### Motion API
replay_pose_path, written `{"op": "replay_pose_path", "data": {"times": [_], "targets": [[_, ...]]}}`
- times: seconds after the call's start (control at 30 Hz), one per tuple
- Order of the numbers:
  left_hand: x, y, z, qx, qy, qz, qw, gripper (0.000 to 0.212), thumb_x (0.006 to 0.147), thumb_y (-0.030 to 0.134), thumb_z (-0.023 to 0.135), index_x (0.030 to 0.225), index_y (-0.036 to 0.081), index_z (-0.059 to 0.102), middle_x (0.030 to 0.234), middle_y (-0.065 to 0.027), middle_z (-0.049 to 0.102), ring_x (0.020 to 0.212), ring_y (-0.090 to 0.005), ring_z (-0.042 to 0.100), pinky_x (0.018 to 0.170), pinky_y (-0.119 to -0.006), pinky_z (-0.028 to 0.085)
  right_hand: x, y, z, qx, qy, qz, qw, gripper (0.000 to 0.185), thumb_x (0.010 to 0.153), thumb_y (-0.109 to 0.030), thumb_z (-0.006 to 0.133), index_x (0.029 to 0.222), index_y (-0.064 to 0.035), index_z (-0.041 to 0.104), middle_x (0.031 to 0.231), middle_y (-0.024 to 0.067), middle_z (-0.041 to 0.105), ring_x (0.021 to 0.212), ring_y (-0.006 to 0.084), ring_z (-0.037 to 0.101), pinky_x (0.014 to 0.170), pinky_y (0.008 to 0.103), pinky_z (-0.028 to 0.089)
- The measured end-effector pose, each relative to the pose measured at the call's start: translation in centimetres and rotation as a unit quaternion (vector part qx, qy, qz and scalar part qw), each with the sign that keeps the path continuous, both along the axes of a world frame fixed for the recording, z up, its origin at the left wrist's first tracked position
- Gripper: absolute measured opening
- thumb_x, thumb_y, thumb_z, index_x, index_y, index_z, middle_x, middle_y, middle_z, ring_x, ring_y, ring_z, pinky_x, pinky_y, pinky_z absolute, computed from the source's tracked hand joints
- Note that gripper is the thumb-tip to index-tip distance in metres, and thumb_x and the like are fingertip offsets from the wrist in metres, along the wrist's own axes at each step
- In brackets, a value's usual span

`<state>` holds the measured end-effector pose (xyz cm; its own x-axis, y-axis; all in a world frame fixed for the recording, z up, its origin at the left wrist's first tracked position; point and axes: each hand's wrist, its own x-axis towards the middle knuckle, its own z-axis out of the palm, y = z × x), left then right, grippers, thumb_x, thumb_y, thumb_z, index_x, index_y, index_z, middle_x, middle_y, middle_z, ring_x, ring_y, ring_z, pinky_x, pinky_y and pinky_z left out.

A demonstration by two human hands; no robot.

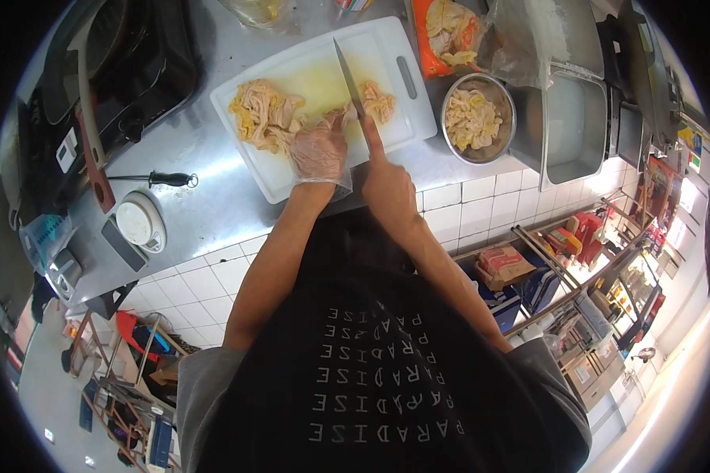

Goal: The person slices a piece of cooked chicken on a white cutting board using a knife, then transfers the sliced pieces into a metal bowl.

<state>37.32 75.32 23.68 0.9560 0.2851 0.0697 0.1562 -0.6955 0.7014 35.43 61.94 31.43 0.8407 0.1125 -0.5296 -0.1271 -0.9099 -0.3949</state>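
A white plastic cutting board (307,65) lies on the steel counter. My left hand (320,152), in a clear plastic glove, presses on raw chicken skin near the board's middle. The bare right hand (387,183) grips a long kitchen knife (349,80), index finger along its spine, blade slanting across the board. To the left on the board sits a large pile of raw chicken skin (263,115); a small cut heap (377,101) lies just right of the blade. Beside the board's right edge, a round steel bowl (478,118) holds more cut pieces.
An orange plastic bag of raw chicken (449,32) lies beyond the bowl. Steel containers (575,127) stand at the right. Along the left are a honing steel (171,179), a kitchen scale (141,222), a phone (124,242) and a black stove (154,77) with a pan.
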Motion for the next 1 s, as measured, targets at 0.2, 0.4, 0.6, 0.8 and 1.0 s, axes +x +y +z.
{"op": "replay_pose_path", "data": {"times": [0.2,0.4,0.6,0.8,1.0], "targets": [[0.0,-0.1,0.6,0.0,0.028,-0.024,0.999,0.022,0.096,0.022,0.07,0.108,0.008,0.081,0.091,-0.0229,0.075,0.083,-0.0417,0.073,0.076,-0.048,0.058,1.3,0.3,-0.4,0.008,-0.002,-0.014,1.0,0.101,0.088,0.0,0.059,0.17,-0.0348,0.011,0.073,0.0258,0.068,0.073,0.047,0.069,0.068,0.0591,0.053],[-0.1,-0.2,0.4,0.018,-0.025,0.01,0.999,0.025,0.098,0.026,0.069,0.109,0.007,0.081,0.091,-0.0228,0.075,0.083,-0.041,0.073,0.075,-0.047,0.058,1.8,0.6,-0.7,0.001,-0.002,-0.003,1.0,0.097,0.091,-0.001,0.057,0.169,-0.034,0.01,0.07,0.0285,0.066,0.071,0.0506,0.068,0.066,0.0614,0.052],[-0.1,-0.1,1.1,-0.015,0.026,0.012,0.999,0.024,0.099,0.024,0.068,0.11,0.007,0.081,0.093,-0.0237,0.074,0.086,-0.0396,0.073,0.076,-0.046,0.058,-0.1,-0.4,0.0,0.018,0.017,-0.003,1.0,0.09,0.096,-0.004,0.056,0.169,-0.0312,0.011,0.07,0.0311,0.066,0.07,0.0539,0.067,0.065,0.0634,0.052],[0.0,-0.4,2.1,-0.054,0.052,0.021,0.997,0.019,0.097,0.017,0.069,0.108,0.005,0.081,0.093,-0.0243,0.074,0.085,-0.0408,0.073,0.076,-0.046,0.058,2.4,0.7,-1.4,0.03,-0.066,0.007,0.997,0.096,0.092,-0.001,0.057,0.17,-0.0317,0.01,0.068,0.0268,0.066,0.066,0.05,0.067,0.063,0.0606,0.052],[-0.6,-0.4,1.0,-0.037,-0.011,0.045,0.998,0.019,0.097,0.016,0.07,0.108,0.006,0.081,0.092,-0.0244,0.074,0.084,-0.0422,0.072,0.076,-0.046,0.057,0.2,0.0,-0.4,0.002,0.021,-0.001,1.0,0.102,0.087,0.001,0.06,0.17,-0.0321,0.011,0.071,0.0244,0.067,0.067,0.0471,0.067,0.063,0.0583,0.053]]}}
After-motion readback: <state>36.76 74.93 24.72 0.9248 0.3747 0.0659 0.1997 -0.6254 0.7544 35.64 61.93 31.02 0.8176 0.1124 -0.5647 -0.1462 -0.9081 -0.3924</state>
